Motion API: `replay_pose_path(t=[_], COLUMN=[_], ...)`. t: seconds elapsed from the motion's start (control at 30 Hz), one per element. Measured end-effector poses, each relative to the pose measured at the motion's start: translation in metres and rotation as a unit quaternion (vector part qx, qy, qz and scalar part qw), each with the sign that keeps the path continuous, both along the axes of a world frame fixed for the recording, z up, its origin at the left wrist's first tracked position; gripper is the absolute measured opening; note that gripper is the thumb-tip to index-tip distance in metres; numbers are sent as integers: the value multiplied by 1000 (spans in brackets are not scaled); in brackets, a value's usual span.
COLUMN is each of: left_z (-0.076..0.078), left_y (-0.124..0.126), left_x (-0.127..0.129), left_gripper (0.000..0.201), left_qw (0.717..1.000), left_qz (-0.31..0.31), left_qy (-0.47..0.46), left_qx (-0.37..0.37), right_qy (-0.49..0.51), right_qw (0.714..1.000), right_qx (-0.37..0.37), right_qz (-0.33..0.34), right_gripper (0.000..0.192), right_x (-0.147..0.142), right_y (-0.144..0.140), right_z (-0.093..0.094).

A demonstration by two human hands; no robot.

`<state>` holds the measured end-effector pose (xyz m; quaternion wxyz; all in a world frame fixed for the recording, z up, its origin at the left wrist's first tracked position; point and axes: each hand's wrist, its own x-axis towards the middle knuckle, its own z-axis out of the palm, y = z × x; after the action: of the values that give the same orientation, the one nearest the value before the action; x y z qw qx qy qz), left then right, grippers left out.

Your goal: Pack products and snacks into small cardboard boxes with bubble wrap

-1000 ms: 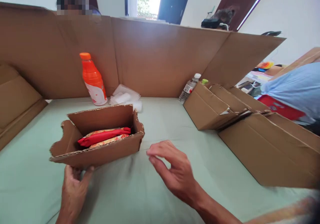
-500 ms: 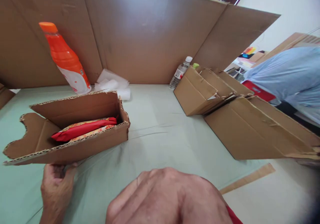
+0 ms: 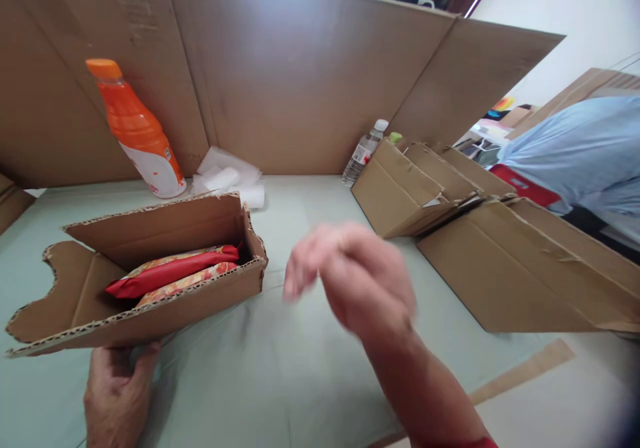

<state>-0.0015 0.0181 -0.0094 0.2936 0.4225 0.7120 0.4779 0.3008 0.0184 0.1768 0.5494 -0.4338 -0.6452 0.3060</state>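
An open cardboard box (image 3: pixel 200 301) stands at the left with red-and-patterned packets (image 3: pixel 175 278) lying inside it. At the lower left, my left hand (image 3: pixel 117 391) grips this box from its near side; the fingertips are hidden beneath its lower edge. My right hand (image 3: pixel 355 275) is in the air to the right of the box, apart from it, bent at the wrist. Motion smears its fingers, which point down and left. Nothing can be made out in them.
Behind the box stand an orange bottle (image 3: pixel 145 141) and crumpled clear plastic (image 3: pixel 230 178). A water bottle (image 3: pixel 365 155) and cardboard boxes (image 3: pixel 520 268) are at the right. A tall cardboard panel (image 3: pixel 300 75) closes the back. A person in a light blue shirt (image 3: pixel 590 148) is beyond.
My right hand has moved forward from the near edge to over the middle of the table. My left hand stays at the box. The view has shifted slightly.
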Motion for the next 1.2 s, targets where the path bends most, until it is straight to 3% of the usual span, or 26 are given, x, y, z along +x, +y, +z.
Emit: replay_pose_path(t=[0.07,0.17,0.3,0.37,0.47,0.57,0.63,0.7,0.77,0.87,0.9,0.93,1.0,1.07,1.13,1.2], left_z=[1,-2,-6,-5,-3,-7,-10,-12,-10,-3,0,4,10,17,23,25], left_y=[1,3,3,2,2,2,2,3,3,4,4,4,4,4,4,2], left_x=[1,2,2,3,3,1,-1,-2,-1,3,5,6,9,11,11,10], left_gripper=[62,68,69,66,65,66,65,65,64,62,61,59,57,54,53,56], left_qw=[999,997,997,997,996,997,997,998,998,997,997,997,997,997,997,998], left_qz=[9,32,36,38,48,42,27,14,13,13,14,12,16,24,30,30], left_qy=[-30,-63,-66,-61,-53,-58,-65,-63,-63,-72,-73,-73,-73,-69,-64,-64], left_qx=[-16,-39,-35,-39,-50,-39,-27,-22,-16,-7,-4,0,8,3,-7,-6], right_qy=[75,21,-26,-29,-22,-10,-40,-134,-285,-480,-505,-509,-472,-420,-379,-337], right_qw=[994,971,960,958,961,965,964,947,921,871,860,859,881,902,919,937], right_qx=[-25,-169,-207,-211,-186,-116,-13,115,181,100,60,28,-9,-16,-6,28], right_qz=[-71,-169,-188,-193,-203,-236,-263,-268,-195,9,41,39,-32,-97,-111,-84], right_gripper=[30,31,20,22,19,14,14,13,13,13,11,9,10,12,12,14], right_x=[18,41,37,26,21,38,56,72,85,101,107,113,123,127,120,99], right_y=[56,134,204,225,238,221,192,156,115,55,36,17,-15,-37,-45,-45], right_z=[-24,-72,-123,-133,-126,-97,-75,-62,-64,-92,-104,-114,-128,-129,-114,-87])
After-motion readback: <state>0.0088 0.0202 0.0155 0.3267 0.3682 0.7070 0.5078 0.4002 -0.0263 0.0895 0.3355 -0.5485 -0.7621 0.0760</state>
